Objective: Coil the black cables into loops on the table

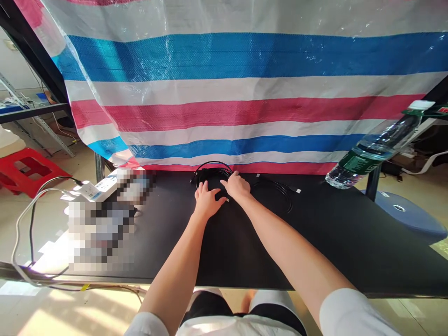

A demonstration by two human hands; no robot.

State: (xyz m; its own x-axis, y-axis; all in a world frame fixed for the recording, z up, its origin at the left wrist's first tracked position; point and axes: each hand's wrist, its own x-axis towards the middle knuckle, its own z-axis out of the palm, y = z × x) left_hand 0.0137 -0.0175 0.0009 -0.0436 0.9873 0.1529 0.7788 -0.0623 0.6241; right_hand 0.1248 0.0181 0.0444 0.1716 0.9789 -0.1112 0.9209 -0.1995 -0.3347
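Note:
A coil of black cable [214, 171] lies near the back of the black tabletop, against the striped sheet. My left hand [207, 201] rests at the coil's front left, thumb and fingers spread. A small light plug end [227, 200] shows by its thumb. At the coil's right edge, my right hand [239, 187] has its fingers curled round the cable, thumb pointing left. The fingertips are partly hidden. Just right of it lies a second, looser black cable [287, 198] with a silver USB plug [298, 191].
A tilted-looking water bottle [360, 163] stands at the back right of the table [245, 252]. On the left are a white power strip [107, 185] with a charger [87, 190] and blurred items. A striped plastic sheet [224, 112] hangs behind. A red stool [31, 170] stands beyond.

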